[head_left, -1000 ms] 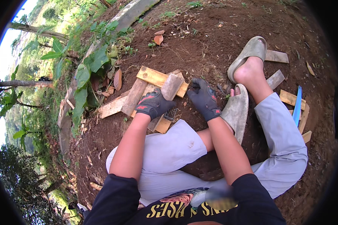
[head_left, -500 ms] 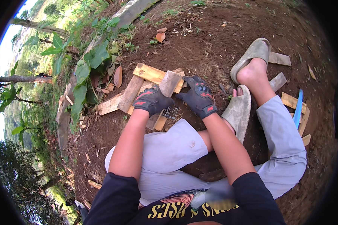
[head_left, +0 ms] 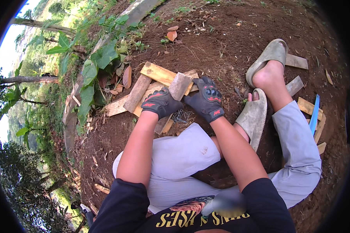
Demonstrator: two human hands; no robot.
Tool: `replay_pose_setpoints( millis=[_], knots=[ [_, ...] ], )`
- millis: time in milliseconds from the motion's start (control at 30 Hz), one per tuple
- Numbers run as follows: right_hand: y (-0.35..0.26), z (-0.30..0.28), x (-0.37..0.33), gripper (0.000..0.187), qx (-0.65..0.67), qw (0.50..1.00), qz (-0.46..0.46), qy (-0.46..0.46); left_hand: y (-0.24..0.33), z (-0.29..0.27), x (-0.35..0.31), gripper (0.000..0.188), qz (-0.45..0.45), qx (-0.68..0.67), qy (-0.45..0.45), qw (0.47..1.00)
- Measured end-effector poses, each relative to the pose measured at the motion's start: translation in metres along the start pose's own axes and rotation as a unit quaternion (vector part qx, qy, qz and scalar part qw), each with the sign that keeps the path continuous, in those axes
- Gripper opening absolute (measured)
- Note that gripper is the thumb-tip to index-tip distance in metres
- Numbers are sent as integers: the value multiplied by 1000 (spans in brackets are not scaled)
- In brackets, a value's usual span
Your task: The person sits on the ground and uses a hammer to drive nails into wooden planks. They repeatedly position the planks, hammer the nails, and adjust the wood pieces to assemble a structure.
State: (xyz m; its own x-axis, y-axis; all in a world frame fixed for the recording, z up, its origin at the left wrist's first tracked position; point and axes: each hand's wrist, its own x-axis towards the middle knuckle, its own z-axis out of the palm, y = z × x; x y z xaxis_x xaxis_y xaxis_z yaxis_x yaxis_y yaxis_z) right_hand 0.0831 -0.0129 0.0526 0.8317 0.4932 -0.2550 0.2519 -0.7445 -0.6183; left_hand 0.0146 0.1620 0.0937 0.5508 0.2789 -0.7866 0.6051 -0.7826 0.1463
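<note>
Both my hands wear black work gloves with red trim. A short weathered wooden block (head_left: 180, 86) sits between them, over several crossed wood pieces. My left hand (head_left: 161, 103) is closed at the block's lower left side, its thumb pointing right and its fingertips partly hidden. On the other side, my right hand (head_left: 206, 98) grips the block's right edge, thumb below and index finger above. Under the block, a yellowish wooden slat (head_left: 158, 73) runs to the upper left, and a greyish board (head_left: 137, 93) slants beside my left hand. Loose nails (head_left: 181, 116) lie in a small heap just below the hands.
My sandalled feet (head_left: 256, 116) rest on the brown soil to the right. Beyond my leg, a blue saw blade (head_left: 314, 112) lies on wood offcuts (head_left: 322, 126). Green leaves (head_left: 90, 73) and a long concrete edge (head_left: 134, 15) border the left side.
The whole view has shifted slightly, so everything sits a little further right. Both hands stay at the wooden block, which looks slightly more tilted.
</note>
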Motion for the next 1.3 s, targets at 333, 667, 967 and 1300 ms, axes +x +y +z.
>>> replay_pose_setpoints(
  millis=[333, 667, 967, 1300],
  knots=[
    [7, 5, 0, 60, -2, 999, 11, 33, 3, -8, -9, 97, 15, 31, -11, 999],
    [24, 2, 7, 71, 27, 999, -32, 3, 8, -5, -12, 83, 30, 17, 4, 999],
    [48, 2, 19, 43, 152, 978, 11, 140, 12, -12, -12, 103, 21, 35, -41, 998],
    [48, 4, 18, 51, 80, 993, -87, 24, 12, -10, -9, 101, 30, 36, -41, 998]
  ],
)
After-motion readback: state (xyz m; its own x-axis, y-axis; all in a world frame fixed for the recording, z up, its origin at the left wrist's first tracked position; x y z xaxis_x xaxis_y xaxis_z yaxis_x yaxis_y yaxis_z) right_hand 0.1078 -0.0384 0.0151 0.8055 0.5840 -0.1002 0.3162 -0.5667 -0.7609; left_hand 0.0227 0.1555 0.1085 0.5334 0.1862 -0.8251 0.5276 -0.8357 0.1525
